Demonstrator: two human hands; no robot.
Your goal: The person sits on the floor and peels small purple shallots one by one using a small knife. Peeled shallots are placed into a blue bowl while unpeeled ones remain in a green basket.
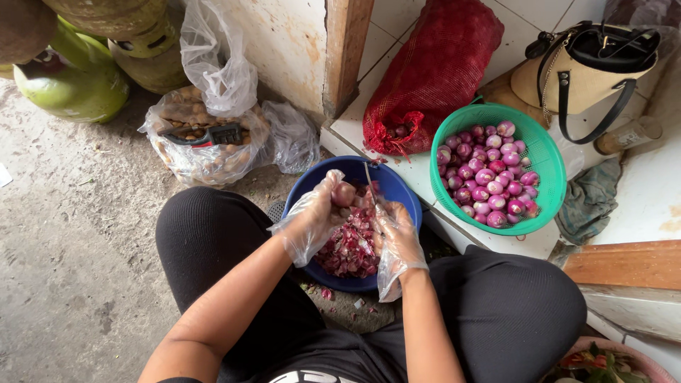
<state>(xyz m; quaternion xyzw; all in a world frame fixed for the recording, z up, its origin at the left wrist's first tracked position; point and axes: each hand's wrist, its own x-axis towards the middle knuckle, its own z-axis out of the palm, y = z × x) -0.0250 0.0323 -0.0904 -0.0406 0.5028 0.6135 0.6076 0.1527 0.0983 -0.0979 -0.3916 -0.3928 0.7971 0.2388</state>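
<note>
Head view looks straight down: the left hand (312, 216), in a clear plastic glove, has its fingers curled around a peeled shallot (344, 193), holding it over the blue bowl (397, 188) of reddish skins on the floor between the knees. Beside it, the gloved right hand (394, 234) has its fingers closed on a thin knife (369, 183), blade pointing up beside the shallot. Just right, a green basket (550, 159) of peeled shallots sits on the white tiled step, a red mesh sack (433, 71) behind it.

Informal home kitchen work area at floor level: bare concrete floor (64, 241), white tiled step (496, 237), green gas cylinders (74, 81), red mesh sack of shallots (433, 71), green plastic basket (550, 152) of peeled shallots.
</note>
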